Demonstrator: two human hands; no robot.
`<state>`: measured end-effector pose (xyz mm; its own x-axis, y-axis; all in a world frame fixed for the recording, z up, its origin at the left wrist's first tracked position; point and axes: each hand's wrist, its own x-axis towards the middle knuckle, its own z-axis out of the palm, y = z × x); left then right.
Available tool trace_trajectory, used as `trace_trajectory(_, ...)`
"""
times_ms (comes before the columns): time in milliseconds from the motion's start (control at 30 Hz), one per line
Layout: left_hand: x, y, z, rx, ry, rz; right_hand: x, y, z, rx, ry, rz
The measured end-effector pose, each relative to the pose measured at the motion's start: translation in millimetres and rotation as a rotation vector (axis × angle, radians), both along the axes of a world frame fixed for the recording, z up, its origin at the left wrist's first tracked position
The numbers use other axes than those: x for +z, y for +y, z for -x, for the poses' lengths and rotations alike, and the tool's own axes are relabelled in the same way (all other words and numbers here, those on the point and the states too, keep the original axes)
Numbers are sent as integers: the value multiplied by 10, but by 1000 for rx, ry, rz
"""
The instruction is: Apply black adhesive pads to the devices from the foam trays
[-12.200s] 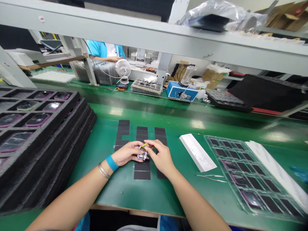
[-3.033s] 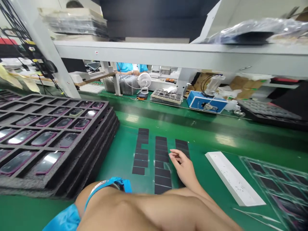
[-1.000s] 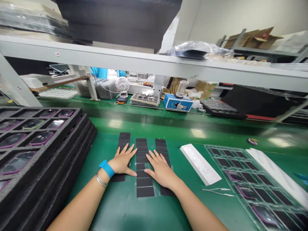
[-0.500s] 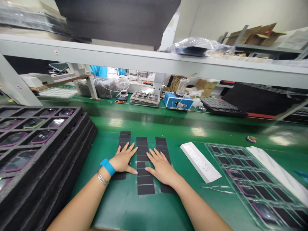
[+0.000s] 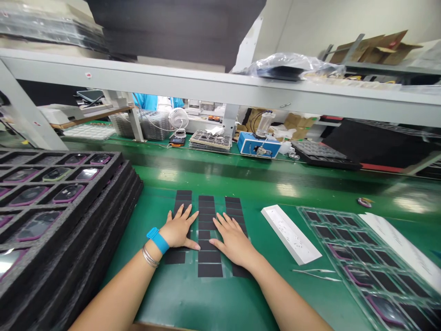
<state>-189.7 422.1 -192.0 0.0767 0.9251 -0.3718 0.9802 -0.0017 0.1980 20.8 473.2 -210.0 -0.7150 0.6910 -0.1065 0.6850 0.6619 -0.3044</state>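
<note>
My left hand (image 5: 179,228) lies flat and open on the green bench, fingers spread over the left column of black rectangular pads (image 5: 183,198). My right hand (image 5: 233,239) lies flat and open beside it, covering part of the right column of pads (image 5: 233,205). The middle column of pads (image 5: 206,257) shows between the two hands. Neither hand holds anything. A blue band and thin metal bangles circle my left wrist.
Stacked black foam trays (image 5: 86,197) with purple-rimmed parts fill the left. A white strip (image 5: 290,227), tweezers (image 5: 312,273) and a clear tray (image 5: 358,257) of dark parts lie right. Across the belt stand a small fan (image 5: 179,120), a blue device (image 5: 258,145) and a person in blue.
Twelve seconds ago both hands pinched a small part; three seconds ago the left arm reached across to the left. Over the last second both hands have rested flat and unmoved on the pads.
</note>
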Motion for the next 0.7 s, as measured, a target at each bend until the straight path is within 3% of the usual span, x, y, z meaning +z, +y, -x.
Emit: trace_trajectory(700,-6,5,-38,-22,29,12,35,14,5,6,-39,22)
